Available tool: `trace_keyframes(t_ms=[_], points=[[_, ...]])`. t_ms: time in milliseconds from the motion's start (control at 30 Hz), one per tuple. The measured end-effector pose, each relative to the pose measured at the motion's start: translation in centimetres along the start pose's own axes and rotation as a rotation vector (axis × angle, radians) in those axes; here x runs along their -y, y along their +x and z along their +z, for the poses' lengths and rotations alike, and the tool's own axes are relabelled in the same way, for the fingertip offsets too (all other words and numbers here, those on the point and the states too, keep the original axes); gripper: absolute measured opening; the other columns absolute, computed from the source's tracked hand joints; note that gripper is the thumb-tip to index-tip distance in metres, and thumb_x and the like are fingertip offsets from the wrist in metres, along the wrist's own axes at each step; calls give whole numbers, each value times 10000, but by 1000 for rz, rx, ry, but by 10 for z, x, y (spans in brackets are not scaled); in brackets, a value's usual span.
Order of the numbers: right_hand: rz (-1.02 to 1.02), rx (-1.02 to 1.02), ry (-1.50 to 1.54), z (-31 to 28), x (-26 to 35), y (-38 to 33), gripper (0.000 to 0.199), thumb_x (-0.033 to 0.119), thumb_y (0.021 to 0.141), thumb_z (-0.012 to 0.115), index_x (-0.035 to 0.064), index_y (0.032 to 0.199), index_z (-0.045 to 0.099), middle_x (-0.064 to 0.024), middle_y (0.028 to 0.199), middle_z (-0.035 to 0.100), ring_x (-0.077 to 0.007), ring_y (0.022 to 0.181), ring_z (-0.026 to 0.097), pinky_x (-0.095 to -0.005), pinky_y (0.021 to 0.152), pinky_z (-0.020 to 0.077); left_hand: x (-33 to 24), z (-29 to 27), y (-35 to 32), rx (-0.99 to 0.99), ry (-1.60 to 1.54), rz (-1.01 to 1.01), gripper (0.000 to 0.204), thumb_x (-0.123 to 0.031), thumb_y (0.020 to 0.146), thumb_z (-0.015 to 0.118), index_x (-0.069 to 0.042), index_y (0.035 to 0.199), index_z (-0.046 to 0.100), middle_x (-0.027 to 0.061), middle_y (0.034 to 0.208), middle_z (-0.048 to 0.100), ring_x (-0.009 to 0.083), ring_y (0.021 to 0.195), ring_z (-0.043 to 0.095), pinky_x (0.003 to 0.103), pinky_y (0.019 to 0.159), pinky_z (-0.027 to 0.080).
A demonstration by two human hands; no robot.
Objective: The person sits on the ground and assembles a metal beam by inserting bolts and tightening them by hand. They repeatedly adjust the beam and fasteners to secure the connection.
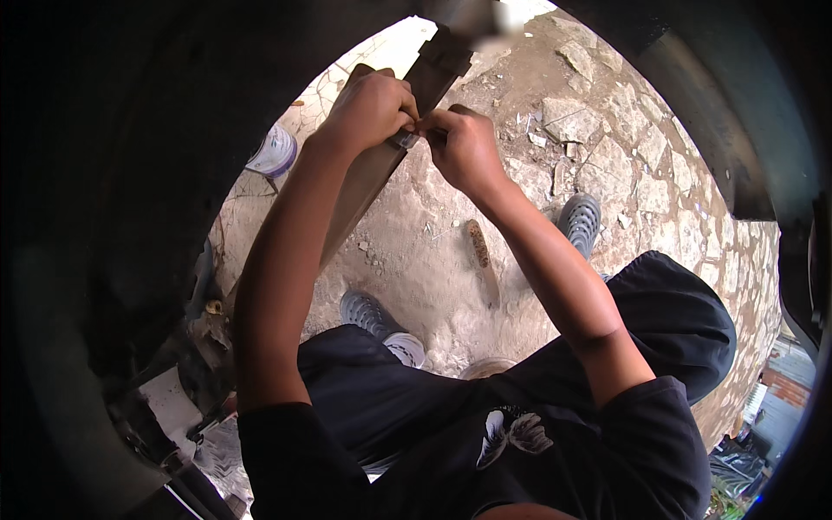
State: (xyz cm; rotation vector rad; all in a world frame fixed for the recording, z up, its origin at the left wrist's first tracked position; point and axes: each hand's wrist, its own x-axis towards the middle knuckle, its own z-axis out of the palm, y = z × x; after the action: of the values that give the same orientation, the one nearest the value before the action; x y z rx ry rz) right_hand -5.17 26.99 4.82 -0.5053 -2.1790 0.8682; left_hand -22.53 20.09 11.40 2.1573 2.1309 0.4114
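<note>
A long brown, flat-sided panel or beam slants from the lower left up to a darker notched end at the top. My left hand rests over its upper part, with fingers and thumb closed in a pinch at the edge. Close beside it, my right hand is also pinched, its fingertips nearly meeting the left ones. Just under the fingertips, a small shiny patch shows on the panel's edge. What the fingers hold is too small to make out.
A white bucket stands to the left. On the pale ground between my grey clogs lies a narrow brush-like wooden piece. Flat paving stones and small debris spread to the right. Dark curved surfaces frame the view.
</note>
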Motion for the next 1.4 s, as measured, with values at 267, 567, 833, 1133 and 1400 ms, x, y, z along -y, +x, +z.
trace_keyframes(t_ms=[267,567,833,1133,1400], points=[[13,-2,32,2,0,-2,88,-18,794,687,51,829,729,-187,745,685,-385,735,682,-459,679,548,5,4,-2,-5,-13,23,115,-122,755,760,-98,851,818,64,866,741,269,921,673,377,872,539],[22,-5,46,8,-3,10,124,-7,807,738,64,902,772,-177,798,707,-349,750,704,-417,681,561,11,2,-4,-23,-75,-127,133,-121,758,776,-103,881,823,66,887,746,266,947,671,380,877,541],[-40,-28,-20,6,-4,6,114,-2,823,755,62,917,772,-173,824,717,-350,774,711,-412,702,569,4,0,-2,-20,-58,-86,129,-106,755,782,-89,877,820,73,875,752,264,933,676,380,878,540],[77,92,-16,-24,-3,-25,68,52,849,745,71,900,784,-167,791,706,-354,761,701,-439,709,558,-27,15,-3,42,177,103,104,-163,783,755,-119,860,811,17,907,724,206,985,652,386,918,496],[442,-81,193,-38,5,-42,183,109,959,708,27,1113,763,-168,926,701,-214,701,738,-356,649,564,-35,9,-46,-575,-324,-320,78,-120,876,768,-80,929,807,55,906,763,205,851,709,328,790,552]])
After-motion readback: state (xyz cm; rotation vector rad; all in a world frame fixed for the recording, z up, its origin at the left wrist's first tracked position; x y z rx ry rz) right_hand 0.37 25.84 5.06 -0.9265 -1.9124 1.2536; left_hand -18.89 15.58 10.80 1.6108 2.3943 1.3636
